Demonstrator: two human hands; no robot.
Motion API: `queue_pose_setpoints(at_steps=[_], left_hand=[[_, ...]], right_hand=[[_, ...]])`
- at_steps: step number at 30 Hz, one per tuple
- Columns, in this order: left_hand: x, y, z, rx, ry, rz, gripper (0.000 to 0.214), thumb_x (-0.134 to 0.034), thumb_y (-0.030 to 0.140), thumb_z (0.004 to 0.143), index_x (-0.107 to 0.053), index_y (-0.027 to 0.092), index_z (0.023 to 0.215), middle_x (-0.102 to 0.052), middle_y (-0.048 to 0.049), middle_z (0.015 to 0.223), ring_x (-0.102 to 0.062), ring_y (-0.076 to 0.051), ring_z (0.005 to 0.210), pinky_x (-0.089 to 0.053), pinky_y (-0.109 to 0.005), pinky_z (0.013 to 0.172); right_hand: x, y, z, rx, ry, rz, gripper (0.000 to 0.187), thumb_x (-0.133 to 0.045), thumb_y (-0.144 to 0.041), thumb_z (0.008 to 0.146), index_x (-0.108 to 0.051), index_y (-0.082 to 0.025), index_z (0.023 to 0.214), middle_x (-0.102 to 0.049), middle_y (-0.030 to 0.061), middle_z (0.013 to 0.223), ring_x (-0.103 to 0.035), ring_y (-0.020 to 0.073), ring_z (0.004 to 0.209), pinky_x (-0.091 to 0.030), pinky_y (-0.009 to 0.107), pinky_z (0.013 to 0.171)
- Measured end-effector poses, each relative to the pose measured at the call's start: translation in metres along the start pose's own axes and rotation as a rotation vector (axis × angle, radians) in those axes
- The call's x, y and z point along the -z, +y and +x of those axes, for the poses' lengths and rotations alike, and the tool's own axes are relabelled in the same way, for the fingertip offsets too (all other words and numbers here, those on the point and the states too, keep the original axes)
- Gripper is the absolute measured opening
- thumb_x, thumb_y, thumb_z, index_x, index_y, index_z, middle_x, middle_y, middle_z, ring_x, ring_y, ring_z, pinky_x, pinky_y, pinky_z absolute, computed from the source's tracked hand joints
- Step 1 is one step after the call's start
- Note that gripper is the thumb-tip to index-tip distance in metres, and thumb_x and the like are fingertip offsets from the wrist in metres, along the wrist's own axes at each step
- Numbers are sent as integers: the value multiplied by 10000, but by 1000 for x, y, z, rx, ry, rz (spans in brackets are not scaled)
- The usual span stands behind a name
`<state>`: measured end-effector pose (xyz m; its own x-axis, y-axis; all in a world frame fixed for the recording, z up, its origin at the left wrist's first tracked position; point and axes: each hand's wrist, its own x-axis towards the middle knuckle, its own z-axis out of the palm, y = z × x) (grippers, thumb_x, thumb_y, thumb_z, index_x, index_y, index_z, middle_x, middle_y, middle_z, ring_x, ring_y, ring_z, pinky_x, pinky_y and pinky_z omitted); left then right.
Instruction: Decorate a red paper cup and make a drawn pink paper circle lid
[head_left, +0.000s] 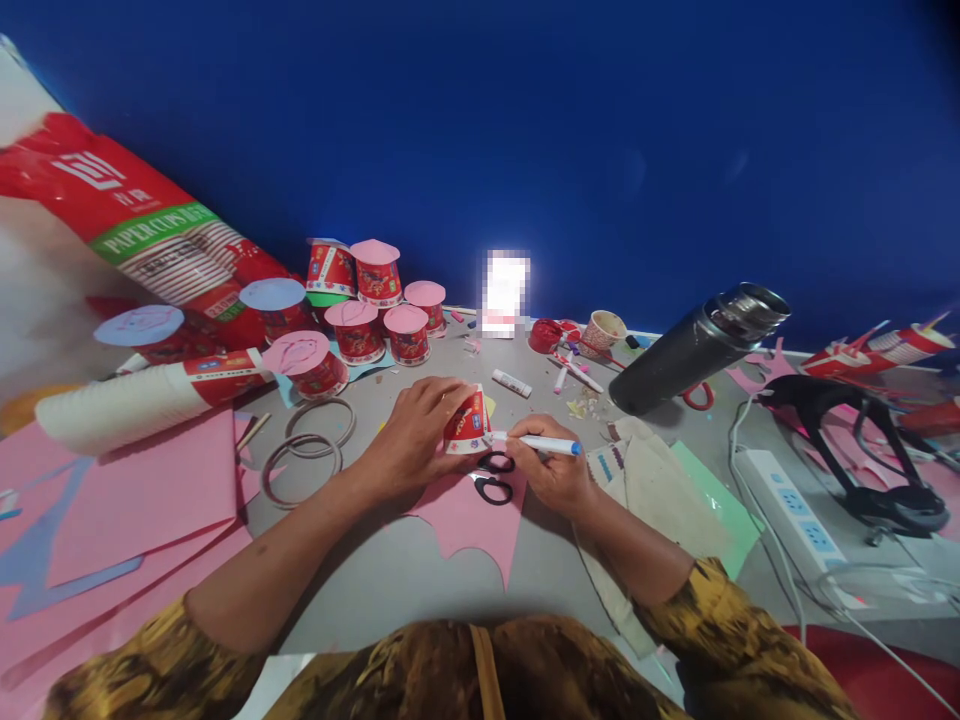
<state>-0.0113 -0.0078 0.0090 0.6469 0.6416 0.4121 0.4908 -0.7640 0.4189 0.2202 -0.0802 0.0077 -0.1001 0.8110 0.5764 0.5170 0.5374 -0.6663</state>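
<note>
OK, L hand [411, 432] holding red cup [466, 425], R hand [553, 478] w/ marker [551, 444]

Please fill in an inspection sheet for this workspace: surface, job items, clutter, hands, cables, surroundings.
Surface: flat grey tabletop, scattered with small scraps.
Job items: small red printed paper cup and slim white marker pen with blue end, both held; black-handled scissors on a scalloped pink paper sheet.
Clutter: dark cylindrical flask, stacked pink and light-blue paper sheets.
Hands: left hand grips the cup; right hand holds the pen, tip near the cup's rim.
Cables: loose white cables beside a white rectangular power strip, at right.
Surroundings: plain dark-blue panel behind; co-workers: nothing seen.
</note>
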Motion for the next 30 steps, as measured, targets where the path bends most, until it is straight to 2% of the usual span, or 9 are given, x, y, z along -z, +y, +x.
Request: queue_pose_setpoints(at_steps=[4, 8, 11, 17, 22, 26, 28, 30], left_hand=[[-1, -2, 0, -6, 35, -27, 754, -790, 520, 895, -486, 215, 1514, -584, -176, 1468, -541, -350, 1367, -435, -528, 1160], [-1, -7, 1, 36, 58, -64, 739, -780, 462, 901, -468, 216, 1524, -596, -166, 1449, -560, -344, 1344, -455, -529, 1149], [-1, -9, 1, 50, 66, -85, 763, -795, 446, 882, -463, 234, 1534, -593, -155, 1462, -561, -351, 1352, -454, -540, 1152], [-3, -4, -1, 60, 54, -77, 806, -800, 547, 873, -453, 238, 1531, -588, -162, 1476, -566, -362, 1353, -464, -546, 1142], [-3, -2, -1, 87, 45, -104, 791, -813, 483, 868, -450, 263, 1536, -572, -147, 1498, -549, -372, 1386, -450, -565, 1176], [-6, -9, 0, 95, 75, -225, 882, -832, 498, 818, -398, 318, 1565, -513, -138, 1557, -525, -382, 1429, -467, -599, 1172], [-7, -13, 2, 154, 60, -340, 894, -824, 489, 813, -378, 334, 1572, -482, -139, 1592, -518, -380, 1448, -486, -597, 1157], [-7, -14, 6, 240, 32, -512, 917, -827, 491, 798, -376, 296, 1571, -449, -169, 1621, -482, -389, 1491, -492, -588, 1158]], right_hand=[[0, 3, 1, 93, 40, -40, 139, -563, -244, 1059, -695, -213, 1033, -770, 51, 880, -728, 173, 764, -577, 288, 742], [-7, 12, 2, 187, 57, -105, 63, -643, -231, 1026, -671, -227, 1082, -771, 54, 899, -727, 193, 807, -571, 309, 757], [-12, 19, 2, 248, 36, -146, 108, -688, -235, 1005, -656, -239, 1108, -773, 54, 908, -721, 210, 845, -570, 326, 770], [-12, 24, 1, 308, -31, -206, 134, -668, -260, 1020, -656, -250, 1153, -766, 69, 970, -712, 215, 882, -564, 321, 748], [-9, 22, 2, 367, -62, -249, 121, -629, -215, 1022, -649, -242, 1138, -758, 66, 949, -698, 208, 850, -545, 313, 726], [-12, 27, 2, 351, 33, -237, 118, -642, -214, 992, -645, -235, 1109, -750, 65, 934, -697, 215, 852, -542, 320, 757], [-14, 31, 4, 298, 128, -198, 100, -656, -213, 963, -644, -231, 1060, -739, 53, 890, -686, 219, 818, -539, 326, 764], [-14, 33, 6, 235, 198, -163, 108, -650, -199, 934, -642, -221, 1039, -727, 56, 889, -677, 218, 808, -539, 326, 764]])
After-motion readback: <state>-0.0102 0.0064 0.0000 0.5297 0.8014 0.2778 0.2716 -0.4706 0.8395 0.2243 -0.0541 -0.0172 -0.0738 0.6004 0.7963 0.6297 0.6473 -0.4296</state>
